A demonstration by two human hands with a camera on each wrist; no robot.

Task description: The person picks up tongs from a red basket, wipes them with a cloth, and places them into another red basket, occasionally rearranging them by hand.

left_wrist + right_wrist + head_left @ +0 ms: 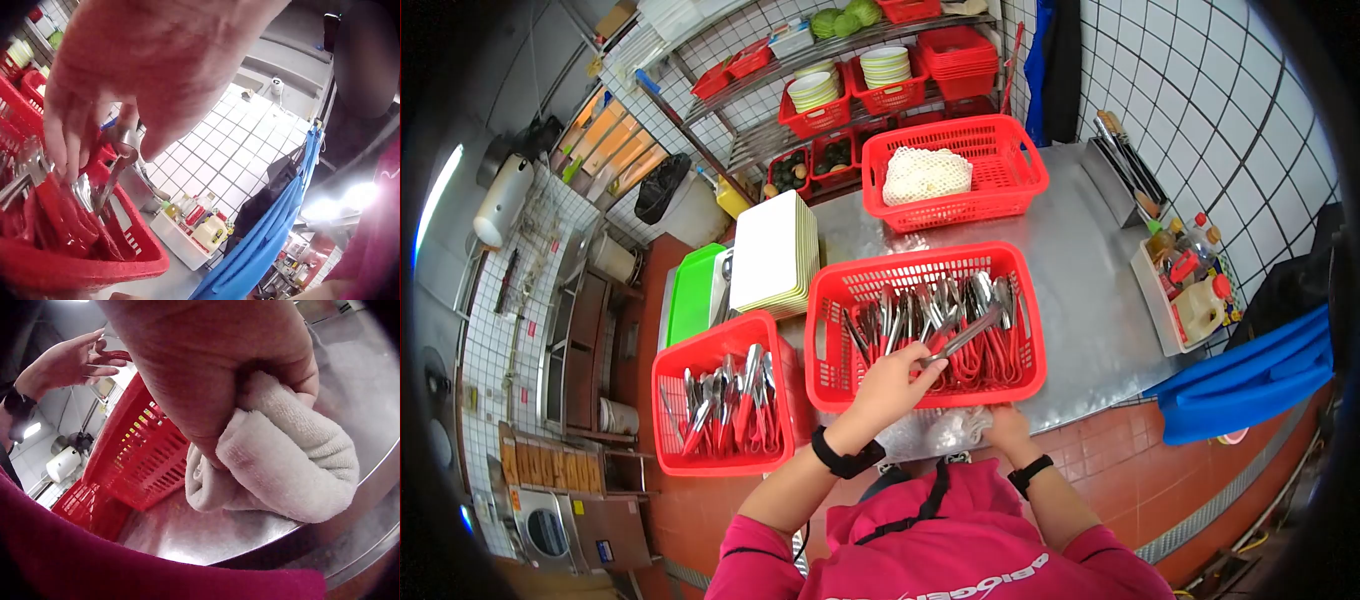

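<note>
My left hand [890, 385] reaches over the front rim of a red basket [820, 385], pinching a long silver utensil [972, 332] that looks like tongs. In the left wrist view, a curved metal part [123, 140] shows between the thumb and fingers. Packed into the basket are many metal utensils with red handles [970, 365], silver ends toward the back. My right hand [1006, 430] grips a folded white towel [294, 456] low at the table's front edge, just in front of the basket. Its fingertips are hidden in the folds.
A second red basket [790, 440] of red-handled utensils stands at left. Behind it are stacked pale trays [775, 250] and a green tray [692, 295]. Another red basket [1025, 205] holds a white netted bundle [928, 176]. Bottles fill a white bin [1155, 300] at right.
</note>
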